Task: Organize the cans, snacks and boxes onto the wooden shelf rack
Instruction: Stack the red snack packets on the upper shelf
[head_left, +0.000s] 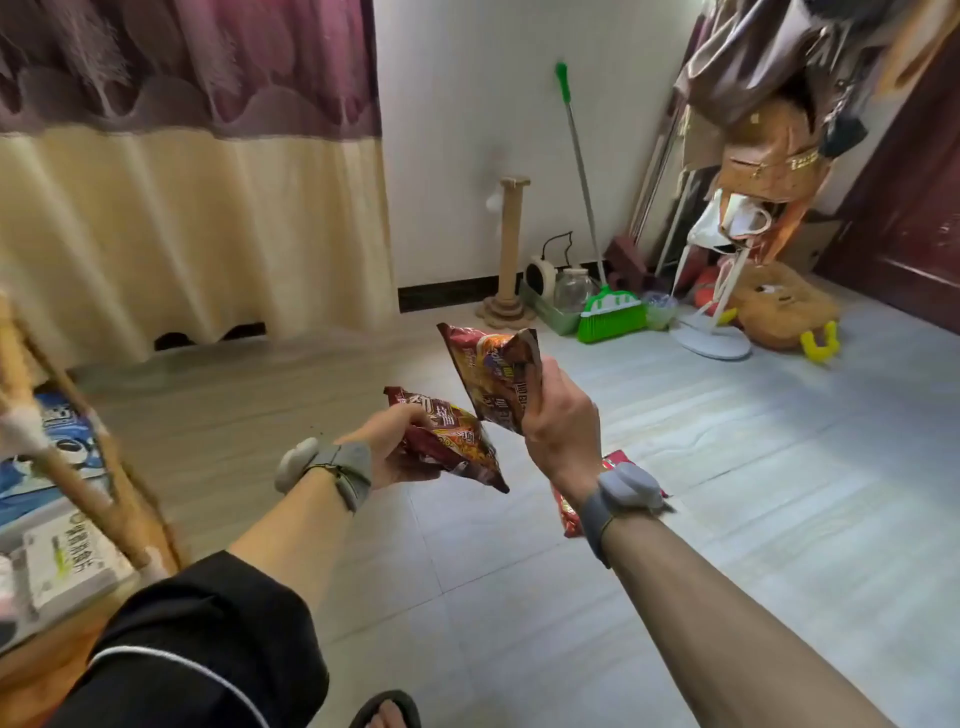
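Holding one brown snack bag (451, 439) in the left hand (392, 449), the person is gripping another snack bag (493, 371) in the right hand (558, 421) above the tiled floor (753, 467).

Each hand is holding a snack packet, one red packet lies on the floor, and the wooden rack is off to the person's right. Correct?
Not quite: the head view shows the wooden rack at the person's left, not right. The rest holds: the left hand grips the lower snack packet, the right hand the upper snack packet, and one red packet lies on the floor.
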